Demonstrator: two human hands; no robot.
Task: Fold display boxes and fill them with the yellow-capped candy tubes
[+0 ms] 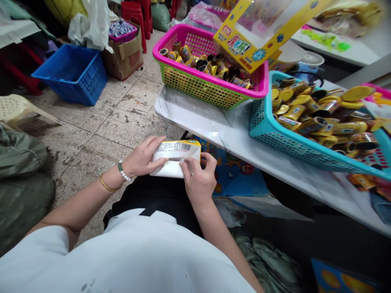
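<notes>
Yellow carton (175, 156) sits gripped between closed fingers of left hand (141, 158) and right hand (198, 181).

Mount: worn on the person's head, above the white T-shirt (122, 252)
Facing: forward and down, with the frame tilted
Nearest: the T-shirt along the bottom edge
Centre: the left hand (142, 156) and right hand (198, 179) around a printed carton (175, 156)
Farther: tiled floor (131, 114) to the left, marble-topped table (214, 130) to the right, pink-rimmed basket (198, 81) near the top
</notes>
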